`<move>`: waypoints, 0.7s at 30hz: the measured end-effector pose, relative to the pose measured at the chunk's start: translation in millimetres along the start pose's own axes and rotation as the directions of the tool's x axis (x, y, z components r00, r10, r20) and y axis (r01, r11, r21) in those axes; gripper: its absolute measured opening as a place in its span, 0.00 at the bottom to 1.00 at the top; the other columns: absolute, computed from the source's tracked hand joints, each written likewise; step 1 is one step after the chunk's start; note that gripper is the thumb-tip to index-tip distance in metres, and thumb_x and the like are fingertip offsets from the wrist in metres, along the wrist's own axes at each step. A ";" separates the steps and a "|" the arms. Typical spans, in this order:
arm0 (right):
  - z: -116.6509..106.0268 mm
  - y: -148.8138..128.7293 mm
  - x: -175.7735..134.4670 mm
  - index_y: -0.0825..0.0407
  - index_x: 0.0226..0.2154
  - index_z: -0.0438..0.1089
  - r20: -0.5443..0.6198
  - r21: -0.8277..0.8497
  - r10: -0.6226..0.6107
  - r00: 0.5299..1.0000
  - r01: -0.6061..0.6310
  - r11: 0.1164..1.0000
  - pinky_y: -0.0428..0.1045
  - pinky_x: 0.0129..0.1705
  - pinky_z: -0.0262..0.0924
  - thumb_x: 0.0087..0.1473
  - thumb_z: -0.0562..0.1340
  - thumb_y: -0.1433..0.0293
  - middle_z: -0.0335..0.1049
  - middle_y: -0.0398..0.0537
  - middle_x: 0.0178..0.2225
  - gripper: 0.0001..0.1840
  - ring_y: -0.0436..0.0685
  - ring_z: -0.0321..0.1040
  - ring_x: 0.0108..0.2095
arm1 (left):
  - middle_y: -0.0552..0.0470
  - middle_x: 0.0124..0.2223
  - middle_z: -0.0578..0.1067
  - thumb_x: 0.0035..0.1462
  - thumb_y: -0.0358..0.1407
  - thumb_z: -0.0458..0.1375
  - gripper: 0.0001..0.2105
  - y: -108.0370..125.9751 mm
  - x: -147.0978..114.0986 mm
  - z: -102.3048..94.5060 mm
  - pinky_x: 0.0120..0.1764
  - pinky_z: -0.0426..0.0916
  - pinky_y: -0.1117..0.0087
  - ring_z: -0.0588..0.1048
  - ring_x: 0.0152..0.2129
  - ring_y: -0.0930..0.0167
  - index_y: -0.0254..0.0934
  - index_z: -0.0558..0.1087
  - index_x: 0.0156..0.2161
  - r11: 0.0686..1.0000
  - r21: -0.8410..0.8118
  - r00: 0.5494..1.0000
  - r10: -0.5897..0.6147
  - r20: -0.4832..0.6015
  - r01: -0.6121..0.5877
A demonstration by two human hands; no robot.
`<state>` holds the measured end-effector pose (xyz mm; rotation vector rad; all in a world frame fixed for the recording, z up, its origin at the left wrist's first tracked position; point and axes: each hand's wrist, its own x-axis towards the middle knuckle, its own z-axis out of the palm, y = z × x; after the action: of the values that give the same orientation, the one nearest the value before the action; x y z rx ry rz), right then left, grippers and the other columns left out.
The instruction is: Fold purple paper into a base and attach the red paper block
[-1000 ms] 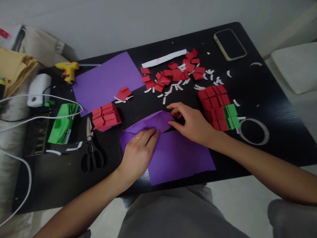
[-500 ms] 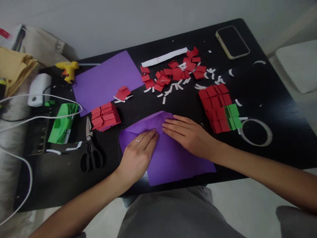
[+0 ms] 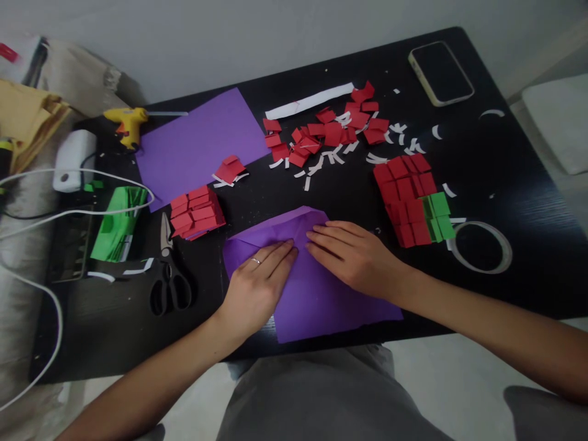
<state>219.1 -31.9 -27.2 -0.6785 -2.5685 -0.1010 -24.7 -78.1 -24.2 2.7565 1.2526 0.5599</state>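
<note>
A sheet of purple paper lies at the table's front edge, its far side folded over. My left hand presses down on the fold, fingers stretched flat and a ring on one of them. Beside it, my right hand lies on the same sheet with its fingers extended and slightly apart. The fingertips of both hands nearly meet near the middle of the fold. Part of the sheet is hidden under the hands. Black-handled scissors and a red folded-paper block are left of the sheet.
Another purple sheet, a yellow glue gun and green folded paper are on the left. Loose red pieces and white scraps lie behind. Right are a red-green block, a tape ring and a phone. A white cable crosses the left.
My right hand's fingertips have shifted very slightly to the right on the purple paper. The whole view has moved a little; both hands stay flat on the fold.
</note>
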 end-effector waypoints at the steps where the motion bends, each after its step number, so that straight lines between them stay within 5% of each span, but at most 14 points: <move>1: -0.3 -0.3 0.3 0.60 0.44 0.81 0.000 -0.004 -0.002 1.000 0.002 1.000 0.58 0.56 0.74 0.68 0.58 0.80 0.83 0.59 0.48 0.14 0.61 0.79 0.50 | 0.41 0.57 0.81 0.69 0.25 0.56 0.14 0.6 0.4 0.0 0.57 0.77 0.59 0.80 0.52 0.60 0.29 0.76 0.57 1.000 0.008 1.000 0.002 -0.001 -0.002; 10: 1.0 0.3 -1.7 0.59 0.45 0.80 -0.011 -0.003 0.027 1.000 -0.027 1.000 0.55 0.53 0.76 0.68 0.56 0.81 0.83 0.57 0.48 0.16 0.61 0.78 0.50 | 0.39 0.59 0.79 0.69 0.25 0.54 0.16 -0.1 1.2 -6.5 0.58 0.77 0.58 0.79 0.54 0.60 0.28 0.75 0.58 1.000 0.007 0.998 0.014 0.066 -0.015; 16: 3.5 0.6 -2.7 0.61 0.45 0.80 -0.019 0.030 0.041 0.999 -0.041 0.999 0.57 0.53 0.76 0.67 0.57 0.81 0.83 0.59 0.47 0.15 0.63 0.78 0.50 | 0.41 0.56 0.81 0.69 0.27 0.57 0.13 0.5 -3.5 -14.6 0.58 0.76 0.57 0.80 0.53 0.62 0.32 0.76 0.56 0.991 -0.015 0.991 -0.134 0.014 0.134; 21: 4.4 0.9 -4.2 0.59 0.46 0.80 -0.010 0.059 0.058 0.998 -0.057 0.997 0.58 0.54 0.75 0.67 0.57 0.81 0.82 0.59 0.48 0.15 0.63 0.77 0.51 | 0.42 0.57 0.81 0.68 0.27 0.58 0.17 4.0 -7.5 -15.4 0.54 0.78 0.57 0.80 0.51 0.61 0.32 0.74 0.60 0.990 0.043 0.991 -0.132 0.028 0.131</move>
<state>220.8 -32.2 -33.1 -0.7273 -2.5276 -0.0112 -31.7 -87.7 -11.2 2.6784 1.4414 0.4837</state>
